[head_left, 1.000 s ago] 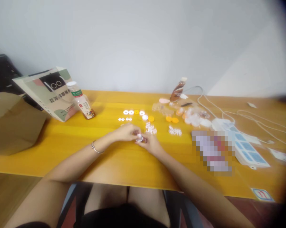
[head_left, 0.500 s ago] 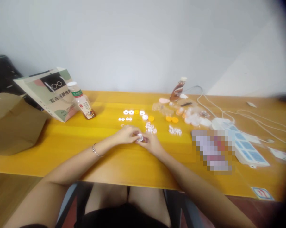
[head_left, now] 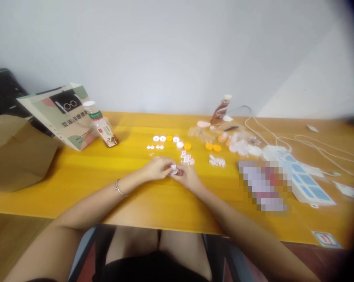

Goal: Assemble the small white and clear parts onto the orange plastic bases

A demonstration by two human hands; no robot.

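My left hand [head_left: 159, 168] and my right hand [head_left: 186, 176] meet over the middle of the table, fingers closed together on a small round white piece [head_left: 174, 169]. Fingertips cover much of it, so its exact kind is hidden. Just beyond my hands lie white discs [head_left: 163, 138] with centre holes and orange discs [head_left: 187, 146]. Small pointed white pieces [head_left: 155, 147] form a short row behind my left hand. A pile of small white cut-out parts [head_left: 187, 158] is close behind my right hand, and a second pile of white parts [head_left: 217, 161] lies farther right.
At left stand a brown paper bag [head_left: 18, 156], a printed paper bag [head_left: 74, 133] and a drink bottle [head_left: 102, 127]. Another bottle [head_left: 221, 111] stands at the back. To the right are clear plastic pieces [head_left: 238, 145], a blurred-out object [head_left: 263, 186], a white-blue power strip [head_left: 306, 182] and cables [head_left: 265, 135].
Both hands stay in nearly the same place, with the white piece held between them. The view has shifted very slightly; the things on the table have not moved.
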